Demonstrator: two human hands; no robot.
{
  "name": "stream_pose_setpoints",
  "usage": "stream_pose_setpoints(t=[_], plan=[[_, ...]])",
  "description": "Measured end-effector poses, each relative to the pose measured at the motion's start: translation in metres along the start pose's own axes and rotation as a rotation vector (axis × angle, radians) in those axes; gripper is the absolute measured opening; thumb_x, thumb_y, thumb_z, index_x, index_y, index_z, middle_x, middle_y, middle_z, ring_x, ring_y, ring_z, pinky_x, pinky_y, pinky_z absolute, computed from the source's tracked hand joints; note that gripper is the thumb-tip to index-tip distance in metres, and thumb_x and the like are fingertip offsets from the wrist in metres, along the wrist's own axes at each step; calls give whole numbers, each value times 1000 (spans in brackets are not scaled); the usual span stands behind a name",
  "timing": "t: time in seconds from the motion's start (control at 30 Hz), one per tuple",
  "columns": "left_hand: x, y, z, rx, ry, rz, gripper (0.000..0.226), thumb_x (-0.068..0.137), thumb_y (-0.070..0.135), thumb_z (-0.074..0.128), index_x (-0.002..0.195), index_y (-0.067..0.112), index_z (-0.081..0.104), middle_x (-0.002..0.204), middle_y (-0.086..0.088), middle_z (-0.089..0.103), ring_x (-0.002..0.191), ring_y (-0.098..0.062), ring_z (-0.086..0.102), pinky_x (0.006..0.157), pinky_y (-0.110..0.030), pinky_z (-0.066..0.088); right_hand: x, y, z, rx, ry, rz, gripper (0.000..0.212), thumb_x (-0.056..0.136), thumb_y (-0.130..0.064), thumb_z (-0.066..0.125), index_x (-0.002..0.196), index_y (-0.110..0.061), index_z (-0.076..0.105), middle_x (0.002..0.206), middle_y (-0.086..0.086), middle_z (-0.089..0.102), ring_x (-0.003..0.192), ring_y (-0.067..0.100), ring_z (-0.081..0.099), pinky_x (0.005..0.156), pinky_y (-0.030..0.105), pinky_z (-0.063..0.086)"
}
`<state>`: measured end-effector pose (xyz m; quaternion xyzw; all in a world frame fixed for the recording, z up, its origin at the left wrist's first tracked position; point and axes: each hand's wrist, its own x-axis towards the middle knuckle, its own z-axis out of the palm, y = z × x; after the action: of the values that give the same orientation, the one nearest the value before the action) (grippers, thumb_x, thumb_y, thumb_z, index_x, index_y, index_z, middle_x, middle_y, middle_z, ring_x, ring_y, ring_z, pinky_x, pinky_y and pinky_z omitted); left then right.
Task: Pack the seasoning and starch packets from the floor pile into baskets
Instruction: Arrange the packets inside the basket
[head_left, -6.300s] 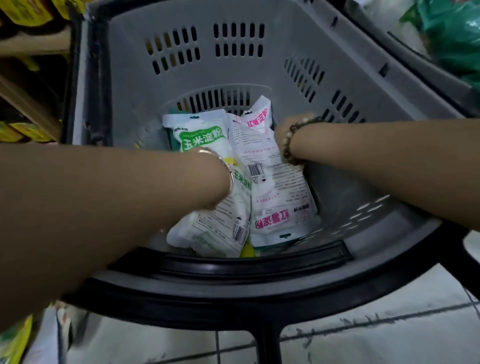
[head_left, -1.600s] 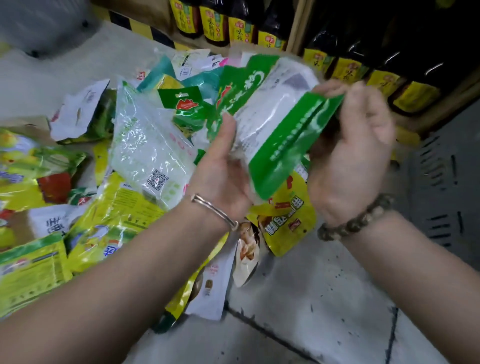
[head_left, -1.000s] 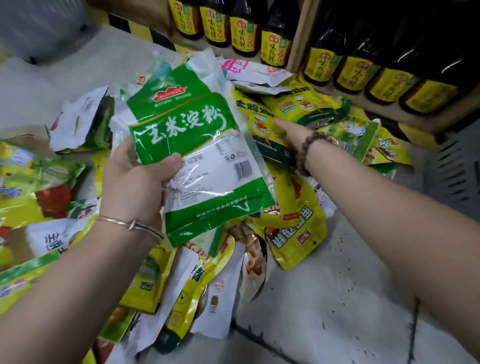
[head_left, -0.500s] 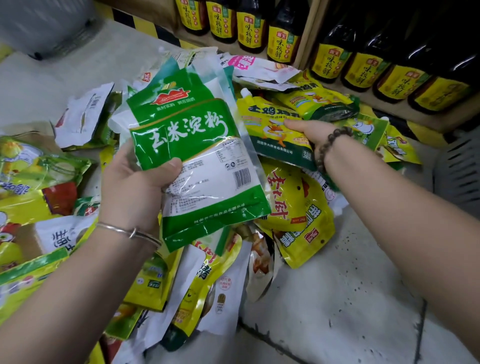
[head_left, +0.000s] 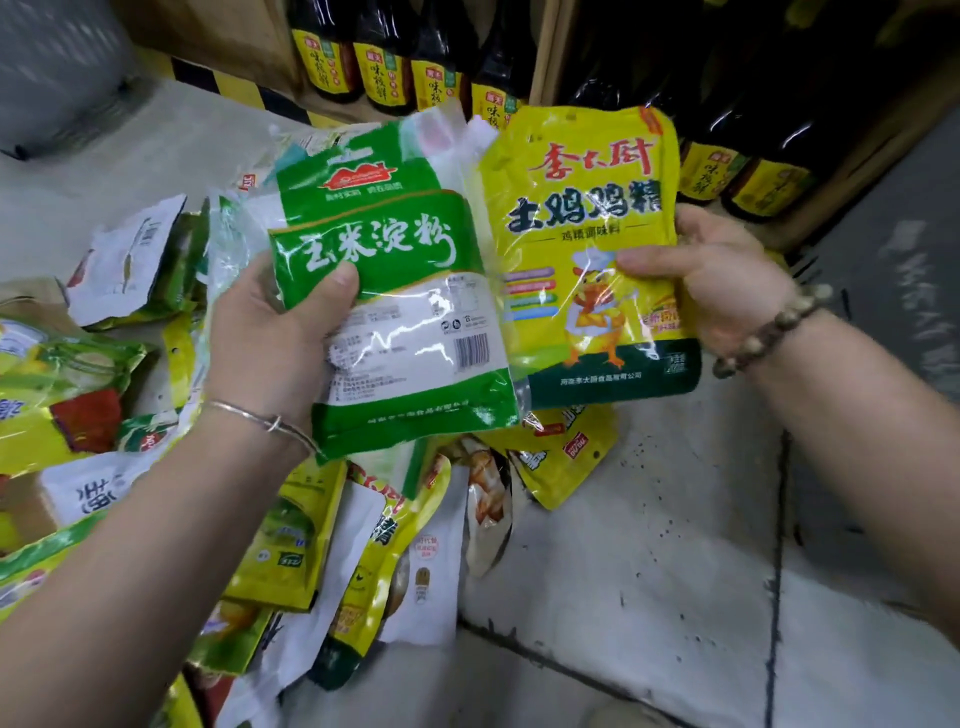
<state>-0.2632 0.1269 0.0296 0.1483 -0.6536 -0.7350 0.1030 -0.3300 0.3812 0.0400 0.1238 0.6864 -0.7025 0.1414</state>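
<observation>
Fingers (head_left: 701, 223) on both hands were curled round packets, thumbs clamped on the fronts. The left hand (head_left: 270, 338) gripped the green starch packet (head_left: 410, 332) by its left edge: green top and bottom bands, white lettering, a clear middle showing white powder, plus a barcode. The right hand (head_left: 727, 280) pinched the yellow chicken seasoning packet (head_left: 576, 234) by its right edge; it had red and dark lettering, a cartoon chicken in a chef's hat and a dark green strip along the bottom. Both were held up side by side above the floor, edges overlapping, with the green one in front. Underneath was the grey tiled floor (head_left: 649, 545), then the pile (head_left: 332, 545) of mostly yellow, green and white packets sprawling to the left, half hidden by the left forearm. Dark bottles (head_left: 384, 73) with yellow labels lined the shelf behind, partly blocked by the raised packets. Smallest bits: a beaded bracelet (head_left: 769, 332) on the right wrist and a thin metal bangle (head_left: 260, 418) on the left.
</observation>
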Motion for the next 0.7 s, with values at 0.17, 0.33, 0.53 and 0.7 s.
stream_pose_setpoints(t=[0.17,0.33,0.53,0.7], plan=[[3,11,9,-15,-56,73,16,89,3,60,98,17,60,85,9,72,77,-9,68,67,-24,54,-38,-23,-7,-13,159,-123,38,75,6,67,108,-11,58,88,0,73,75,19,72,61,33,57],[9,44,26,18,-146,163,16,80,13,65,93,21,64,87,11,73,85,-13,69,77,-31,54,-79,-64,-7,-9,264,-271,32,72,5,70,95,-16,61,77,-4,74,69,16,72,54,28,55],[4,88,42,-38,-225,240,19,89,6,60,96,23,60,86,12,73,83,-10,70,69,-27,54,-120,-101,-4,1,354,-344,31,74,4,69,94,-18,61,75,-6,74,66,17,71,52,29,55],[-17,116,52,-62,-333,276,20,90,4,56,92,23,61,84,12,74,78,-11,71,63,-26,56,-169,-114,-15,3,378,-364,27,74,3,66,91,-18,63,79,-3,74,65,17,71,50,30,55]])
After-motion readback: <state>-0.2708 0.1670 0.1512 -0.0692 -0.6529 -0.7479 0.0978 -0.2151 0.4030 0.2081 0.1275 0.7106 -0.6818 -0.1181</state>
